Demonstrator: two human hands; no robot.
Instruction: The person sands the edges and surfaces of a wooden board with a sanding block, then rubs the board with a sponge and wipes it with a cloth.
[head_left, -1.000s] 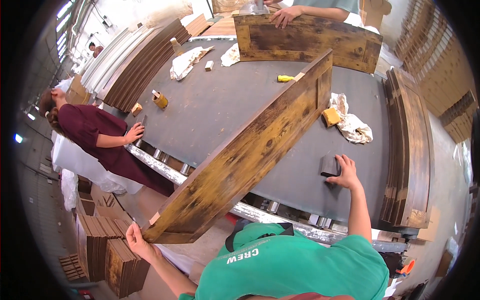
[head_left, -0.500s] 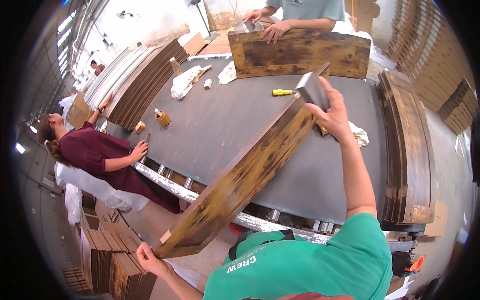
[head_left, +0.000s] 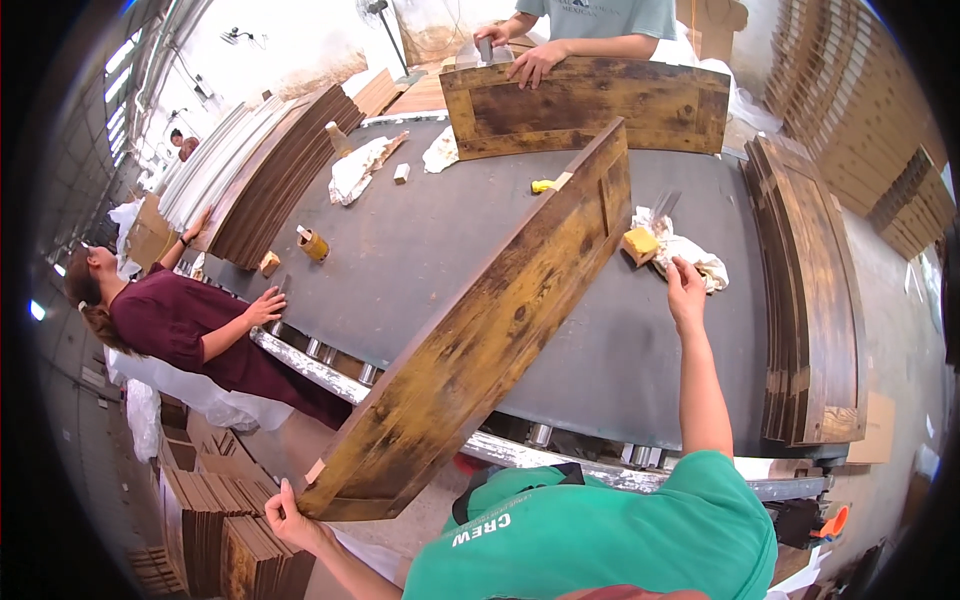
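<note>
My left hand is closed on the lower left corner of a long brown wood panel with a raised frame edge. The panel stands tilted on its long edge, slanting across the table from my left hand to the far right. My right hand is beside a crumpled white cloth, its fingers slightly bent and apart, with nothing visible in them. Just left of those fingertips sits a yellow-topped sponge block. A clear or grey object, too indistinct to name, lies by the cloth.
Across the dark table, a co-worker's hands rest on another upright panel. A person in maroon stands left, beside stacked boards. More panels stack at right. A brush in a jar stands on the table.
The grey block has left my right hand, which has moved down to the cloth. The panel has turned so its broad face shows more, and its far end has shifted left.
</note>
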